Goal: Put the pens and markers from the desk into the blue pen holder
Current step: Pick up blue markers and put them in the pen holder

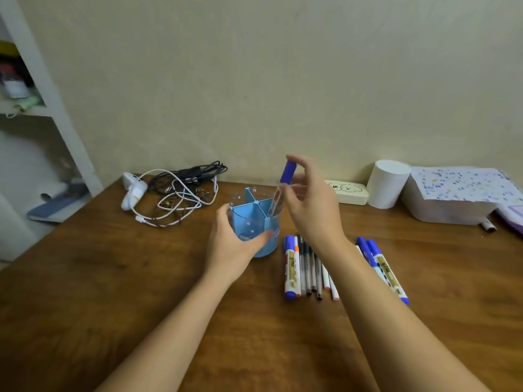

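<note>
1. The blue pen holder (pixel 254 222) stands mid-desk, divided into compartments.
2. A blue-capped marker (pixel 280 190) leans in its 2 o'clock compartment, cap up.
3. The right hand (pixel 311 199) pinches that marker near the cap.
4. The left hand (pixel 229 241) wraps the holder from 8 o'clock.
5. More pens and markers (pixel 305 267) lie on the desk (pixel 113 278) at the holder's 4 o'clock.
6. Tangled cables (pixel 178 190) sit at 10 o'clock.

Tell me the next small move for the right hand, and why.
Probably open the grip and let the blue-capped marker drop: its lower end already sits inside the right-hand compartment of the blue pen holder, which the left hand steadies. The right hand can then reach for the pens on the desk.
</note>
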